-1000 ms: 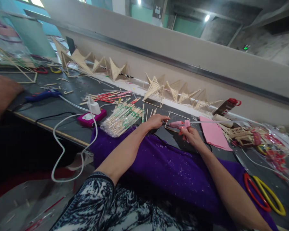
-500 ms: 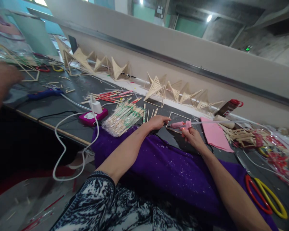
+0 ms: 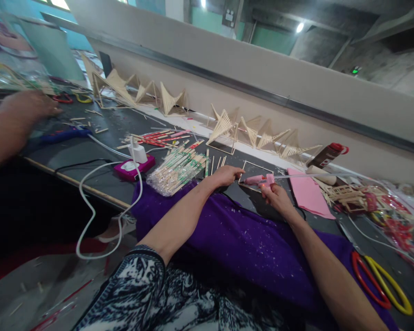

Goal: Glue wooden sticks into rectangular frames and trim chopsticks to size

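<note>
My right hand (image 3: 278, 195) gripped the pink glue gun (image 3: 260, 179), fingers curled round its handle, the nozzle aimed left at the near corner of the square stick frame (image 3: 253, 172) lying flat on the dark bench (image 3: 100, 181). My left hand (image 3: 227, 174) rested just beside that corner, fingers pressed together and laid down on the frame's near edge, as far as I could tell; the fingertips themselves were too small to read closely. A clear glue stick (image 3: 296, 174) trailed out of the back of the gun towards the pink foam sheet (image 3: 308, 193).

The risk I judged greatest was heat: my left fingertips sat almost touching the nozzle, so a slip of either hand could have put hot glue on skin. The frame was light and held down at one edge only, so a push from the nozzle could have skewed the corner out of square. A long squeeze might have left a blob or strings across the purple cloth (image 3: 248, 248) on my lap.

To the left lay a bundle of wrapped chopsticks (image 3: 175, 169), a charger on a magenta block (image 3: 133, 166) with its white cable (image 3: 89, 211) looping off the bench edge, and a blue glue gun (image 3: 64, 134). Another person's hand (image 3: 27, 108) hovered at the far left. Finished stick models (image 3: 224, 126) lined the wall, and scissors (image 3: 379, 280) lay at my right.
</note>
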Tool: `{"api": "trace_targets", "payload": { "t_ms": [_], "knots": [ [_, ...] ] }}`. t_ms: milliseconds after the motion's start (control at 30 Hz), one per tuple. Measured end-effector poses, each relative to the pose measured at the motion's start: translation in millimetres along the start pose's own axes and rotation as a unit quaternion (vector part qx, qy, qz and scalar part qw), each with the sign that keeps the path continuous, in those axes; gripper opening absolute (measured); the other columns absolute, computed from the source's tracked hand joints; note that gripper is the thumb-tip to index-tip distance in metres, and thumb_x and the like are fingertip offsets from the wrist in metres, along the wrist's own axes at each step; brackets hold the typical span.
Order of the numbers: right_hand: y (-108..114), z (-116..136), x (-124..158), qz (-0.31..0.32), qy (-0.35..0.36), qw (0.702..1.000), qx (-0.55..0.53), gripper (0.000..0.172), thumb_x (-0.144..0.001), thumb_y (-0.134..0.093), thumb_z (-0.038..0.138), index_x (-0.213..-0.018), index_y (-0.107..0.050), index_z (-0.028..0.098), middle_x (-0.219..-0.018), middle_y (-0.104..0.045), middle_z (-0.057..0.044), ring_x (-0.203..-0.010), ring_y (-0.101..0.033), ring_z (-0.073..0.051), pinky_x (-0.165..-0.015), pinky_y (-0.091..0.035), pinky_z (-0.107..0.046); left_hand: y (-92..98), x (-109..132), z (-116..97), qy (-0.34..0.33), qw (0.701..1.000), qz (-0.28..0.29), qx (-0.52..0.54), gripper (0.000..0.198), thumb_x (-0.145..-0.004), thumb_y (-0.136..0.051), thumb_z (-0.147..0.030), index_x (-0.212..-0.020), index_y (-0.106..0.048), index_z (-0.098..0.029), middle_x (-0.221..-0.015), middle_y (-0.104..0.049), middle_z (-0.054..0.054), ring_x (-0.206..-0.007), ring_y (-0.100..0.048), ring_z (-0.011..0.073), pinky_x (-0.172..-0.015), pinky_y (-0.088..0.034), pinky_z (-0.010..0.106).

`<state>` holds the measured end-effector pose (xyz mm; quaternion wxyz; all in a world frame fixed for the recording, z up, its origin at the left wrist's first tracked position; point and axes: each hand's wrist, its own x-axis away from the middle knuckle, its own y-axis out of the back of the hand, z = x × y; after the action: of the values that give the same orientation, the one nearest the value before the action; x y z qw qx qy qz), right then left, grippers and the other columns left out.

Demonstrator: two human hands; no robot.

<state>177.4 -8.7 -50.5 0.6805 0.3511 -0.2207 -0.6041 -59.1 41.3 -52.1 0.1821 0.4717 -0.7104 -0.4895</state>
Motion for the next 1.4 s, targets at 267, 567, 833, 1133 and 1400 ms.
{"api": "trace_targets", "payload": {
  "t_ms": [267,567,833,1133,1400],
  "knots": [
    [-0.3,-1.3,0.5,0.005,0.014,1.000,0.015,0.044,-0.080,-0.040,0.056,-0.063,-0.054,0.018,-0.048,-0.054,-0.001,-0.046,-0.051,-0.013,-0.050,-0.036,-0.023,0.8,0.5,-1.7,-0.004,1.000,-0.008,-0.004,0.046,-0.077,-0.043,-0.013,-0.120,-0.054,-0.026,-0.105,-0.066,-0.002,-0.097,-0.059,0.0131,-0.078,-0.040,0.020],
    [-1.1,-0.8,0.9,0.003,0.028,0.999,0.024,0.042,-0.081,-0.041,0.053,-0.062,-0.055,0.018,-0.049,-0.053,0.000,-0.048,-0.051,-0.013,-0.052,-0.035,-0.023,2.5,1.0,-4.0,-0.018,1.000,0.001,-0.012,0.051,-0.074,-0.043,-0.009,-0.120,-0.055,-0.027,-0.106,-0.066,-0.002,-0.097,-0.059,0.0129,-0.078,-0.041,0.020],
    [-0.3,-2.4,0.2,-0.003,0.025,0.999,0.023,0.043,-0.080,-0.041,0.054,-0.063,-0.056,0.017,-0.049,-0.054,-0.001,-0.047,-0.051,-0.013,-0.051,-0.035,-0.023,3.0,0.7,-5.1,-0.016,1.000,0.013,-0.012,0.049,-0.074,-0.043,-0.011,-0.119,-0.056,-0.027,-0.106,-0.067,-0.002,-0.096,-0.059,0.0133,-0.077,-0.041,0.020],
    [-1.2,-3.0,0.8,-0.001,0.025,1.000,0.018,0.045,-0.080,-0.040,0.055,-0.065,-0.057,0.016,-0.049,-0.054,-0.001,-0.047,-0.051,-0.012,-0.051,-0.035,-0.022,3.2,1.1,-5.0,-0.011,1.000,0.020,-0.019,0.045,-0.078,-0.043,-0.016,-0.120,-0.055,-0.028,-0.107,-0.066,-0.003,-0.097,-0.058,0.0126,-0.078,-0.041,0.020],
    [5.7,-5.5,2.1,-0.012,0.013,0.999,-0.042,0.046,-0.080,-0.043,0.054,-0.073,-0.063,0.013,-0.048,-0.052,0.000,-0.043,-0.045,-0.010,-0.045,-0.032,-0.021,2.7,0.4,-5.1,-0.009,1.000,0.019,-0.017,0.042,-0.080,-0.042,-0.019,-0.119,-0.055,-0.028,-0.106,-0.066,-0.004,-0.097,-0.059,0.0132,-0.074,-0.041,0.019]
  ]
}}
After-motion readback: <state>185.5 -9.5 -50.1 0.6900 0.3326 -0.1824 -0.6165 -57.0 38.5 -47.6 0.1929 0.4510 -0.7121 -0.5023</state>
